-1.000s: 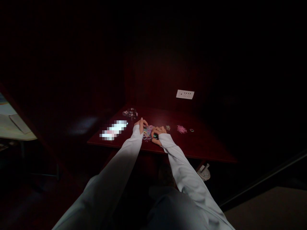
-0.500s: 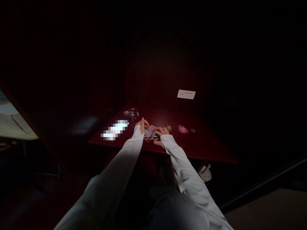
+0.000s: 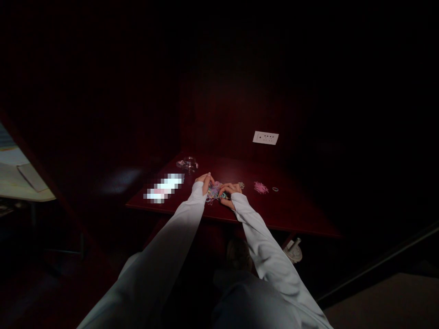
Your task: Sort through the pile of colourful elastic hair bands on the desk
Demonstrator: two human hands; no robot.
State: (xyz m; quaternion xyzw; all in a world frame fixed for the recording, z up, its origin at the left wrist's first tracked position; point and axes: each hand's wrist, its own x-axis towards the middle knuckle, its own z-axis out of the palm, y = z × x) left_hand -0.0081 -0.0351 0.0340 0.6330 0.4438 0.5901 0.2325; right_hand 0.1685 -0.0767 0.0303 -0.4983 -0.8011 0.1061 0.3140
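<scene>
A mixed pile of thin coloured hair ties [image 3: 214, 192] lies near the front edge of the dark red desk [image 3: 291, 210]. My left hand [image 3: 205, 180] rests at the pile's left side, fingers bent and apart, with no held tie visible. From the right, my right hand [image 3: 231, 191] curls fingers and thumb around some teal and green ties at the pile's edge. Its fingertips are partly hidden. Just beyond that hand sits a small pale yellowish bunch of ties [image 3: 242, 185]. Farther right are a pink heap of ties [image 3: 261, 187] and a single ring-shaped tie [image 3: 275, 189].
A clear glass-like jar [image 3: 190, 162] stands at the desk's back left, with small pinkish things beside it. In front of it lies a bright, blurred-out rectangle [image 3: 163, 188]. A white socket plate [image 3: 265, 137] is on the back wall. Dark panels enclose the desk.
The right thumb and fingers have come closer together around the ties. My left hand has shifted slightly toward the pile. The whole view has tilted a little.
</scene>
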